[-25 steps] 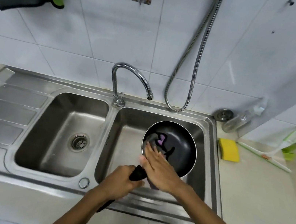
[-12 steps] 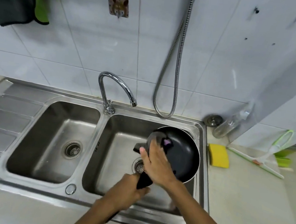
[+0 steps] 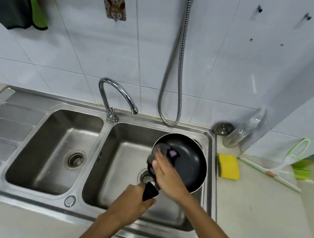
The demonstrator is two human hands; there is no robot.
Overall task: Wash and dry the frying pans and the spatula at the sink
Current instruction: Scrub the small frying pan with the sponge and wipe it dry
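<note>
White tiled wall point(image 3: 80, 56), beige countertop point(image 3: 259, 219), even light

Beige countertop point(image 3: 248, 224), stainless double-bowl sink point(image 3: 18, 198) set into it. Ribbed drainboard point(image 3: 2, 128) on far left, bare. Chrome faucet point(image 3: 115, 94) on the sink deck between the bowls. On the counter right of the sink: yellow sponge point(image 3: 228, 166) just beside the rim, green-and-white squeegee point(image 3: 278, 173) beyond it. At the back wall: metal sink plug point(image 3: 223, 128), clear bottle point(image 3: 239, 135) lying tilted next to it.
</note>
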